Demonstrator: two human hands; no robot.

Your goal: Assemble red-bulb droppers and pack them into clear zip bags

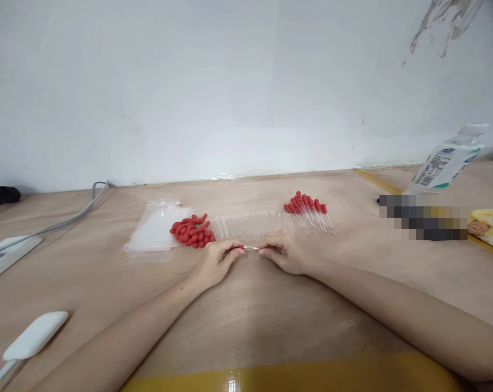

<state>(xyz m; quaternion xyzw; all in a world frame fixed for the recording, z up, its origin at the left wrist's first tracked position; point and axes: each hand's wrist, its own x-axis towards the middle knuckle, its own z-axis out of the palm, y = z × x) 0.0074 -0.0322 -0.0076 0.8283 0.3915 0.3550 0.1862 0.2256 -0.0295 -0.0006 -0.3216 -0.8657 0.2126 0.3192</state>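
Between my two hands runs a thin clear dropper tube [251,248], held level just above the table. My left hand [220,260] pinches a red rubber bulb [241,247] at the tube's left end. The fingers of my right hand [289,253] are closed on the tube's other end. Behind them lies a row of loose clear tubes [250,224], side by side. A heap of red rubber bulbs [192,231] sits left of that row. To the right is a pile of droppers with red bulbs fitted [309,211].
Clear plastic bags [154,231] are stacked left of the bulbs. At far left lie a power strip [13,256] with a grey cable and a white corded device [36,333]. On the right stand a tilted plastic bottle [446,163], a blurred dark object [424,218] and a yellow packet [489,226].
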